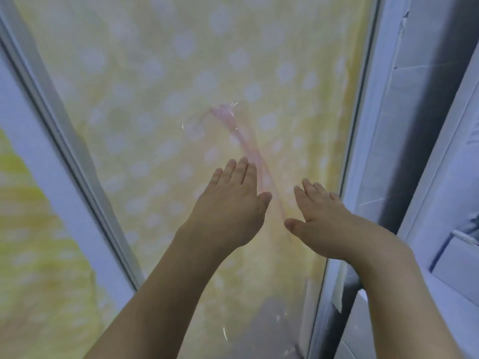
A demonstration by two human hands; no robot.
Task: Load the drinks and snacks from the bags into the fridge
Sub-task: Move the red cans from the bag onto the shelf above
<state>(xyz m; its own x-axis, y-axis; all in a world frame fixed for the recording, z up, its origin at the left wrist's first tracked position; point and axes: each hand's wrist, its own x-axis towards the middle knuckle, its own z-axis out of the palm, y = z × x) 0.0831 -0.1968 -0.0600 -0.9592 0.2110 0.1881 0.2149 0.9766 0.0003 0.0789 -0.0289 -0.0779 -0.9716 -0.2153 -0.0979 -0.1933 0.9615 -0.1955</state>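
Yellow fabric with pale dots (160, 81) fills most of what we see, stretched behind a glossy pane that carries small glints and a faint pink smear just beyond our fingertips; we cannot tell whether this pane is the fridge door.

White frame, left (51, 161): a broad slanted band with a grey seal, well out from our left hand; more of the yellow dotted cloth lies beyond it at the far left.

White frame, right (373, 104): a narrower slanted edge just beside our right hand, with a dark gap and pale grey panels further out on that side.

Left hand (230, 206): raised in front of the pane, back toward us, fingers straight and held together, thumb out toward the other hand. Its grip is spread and holds nothing. We cannot tell whether the fingertips touch the pane.

Right hand (324, 218): beside the left, a small gap between the two thumbs, fingers straight and slightly fanned, the grip likewise spread, with no object in it.

Drinks, snacks and bags: none in view, so we cannot place them.
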